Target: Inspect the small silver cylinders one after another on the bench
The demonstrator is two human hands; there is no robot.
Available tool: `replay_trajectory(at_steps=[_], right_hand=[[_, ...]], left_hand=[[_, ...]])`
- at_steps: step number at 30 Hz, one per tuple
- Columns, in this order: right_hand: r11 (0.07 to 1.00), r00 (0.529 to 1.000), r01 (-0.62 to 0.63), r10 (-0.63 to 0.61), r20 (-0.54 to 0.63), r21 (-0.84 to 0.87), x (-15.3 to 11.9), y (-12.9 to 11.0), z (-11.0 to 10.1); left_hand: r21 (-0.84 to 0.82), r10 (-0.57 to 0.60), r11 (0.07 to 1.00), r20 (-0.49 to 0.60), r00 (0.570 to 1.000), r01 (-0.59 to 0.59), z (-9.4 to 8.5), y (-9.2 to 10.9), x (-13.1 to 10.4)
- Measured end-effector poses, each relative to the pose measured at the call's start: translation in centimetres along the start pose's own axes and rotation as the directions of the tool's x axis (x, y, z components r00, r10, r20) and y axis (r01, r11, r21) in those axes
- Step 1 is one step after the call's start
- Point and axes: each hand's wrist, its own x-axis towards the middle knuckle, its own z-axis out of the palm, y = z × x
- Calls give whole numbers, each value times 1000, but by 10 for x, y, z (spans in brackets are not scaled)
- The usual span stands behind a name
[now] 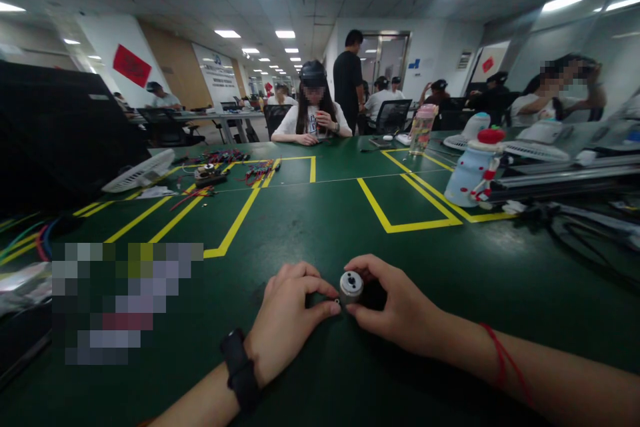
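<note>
A small silver cylindrical motor point(351, 285) stands upright on the green table point(310, 233), its round end with dark holes facing up. My right hand point(400, 303) grips it from the right, thumb and index finger around its side. On the motor's left, my left hand point(295, 300) has its thumb and index finger pinched together around a tiny ring-like metal piece point(337, 302). Those fingertips lie close against the motor's side; whether they touch it, I cannot tell. A black band sits on my left wrist, a red string on my right.
Bundled wires and small parts point(215, 159) lie at the left back. A pink bottle point(423, 128), a blue bottle point(470, 173), fans and metal rails point(565, 177) stand on the right. A person point(313, 110) sits across the table. Yellow tape point(375, 203) marks its surface.
</note>
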Motion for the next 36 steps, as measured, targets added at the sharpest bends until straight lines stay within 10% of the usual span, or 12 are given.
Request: replay_trajectory(at_steps=[7, 10, 15, 20, 25, 29, 33, 36], right_hand=[[962, 969, -184, 212, -126, 204, 1, 6, -54], [941, 861, -335, 289, -418, -39, -16, 30, -120], [598, 638, -705, 298, -710, -382, -73, 98, -223], [463, 559, -800, 343, -755, -382, -107, 134, -258], [416, 750, -545, -145, -645, -728, -74, 93, -206], [754, 995, -83, 20, -102, -652, -28, 33, -107], [950, 978, 25, 42, 205, -311, 9, -4, -18], [952, 971, 58, 16, 238, -300, 22, -9, 4]], left_hand=[[-267, -163, 953, -45, 986, 145, -42, -22, -9], [-329, -287, 913, -91, 954, 243, -66, -56, -22], [-449, -438, 831, -161, 885, 329, -81, -101, -36], [-376, -434, 860, -183, 882, 345, -75, -103, -35], [-323, -411, 885, -198, 890, 336, -73, -100, -35], [-195, -388, 913, -149, 910, 357, -72, -103, -34], [-108, -349, 936, -144, 926, 336, -70, -99, -33], [-98, -336, 941, -150, 930, 324, -68, -95, -35]])
